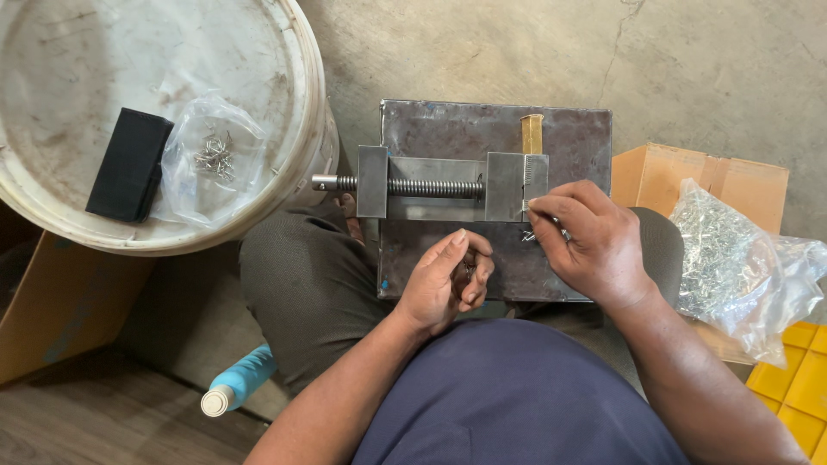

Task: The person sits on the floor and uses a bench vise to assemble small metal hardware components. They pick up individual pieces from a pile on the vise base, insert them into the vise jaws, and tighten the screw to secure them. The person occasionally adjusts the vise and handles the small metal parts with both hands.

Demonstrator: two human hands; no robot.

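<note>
Concrete floor, cracked and grey, and a person sits low on it with a dark steel plate (482, 138) across the knees as a lap bench. On that plate lies a small screw vise (448, 182), laid flat so its moving end faces the right hand (590, 241). That hand pinches a tiny metal piece (528, 232) right at the vise's right block, thumb and forefinger closed on it, fine enough that I can't make out its shape. The left hand (448, 280) hangs just below, fingers curled inward; it may be cupping more pieces, though I can't tell.

Close by the right elbow, a clear bag of small metal parts (732, 258) rests on a cardboard box (680, 172), handy for a reach. To the left, an upturned white bucket (284, 103) serves as a side table, bearing a black case (129, 164) and a smaller plastic bag (211, 155) with a few pieces. Yellow crate (797, 379) at far right, blue bottle (241, 383) lying by the leg.
</note>
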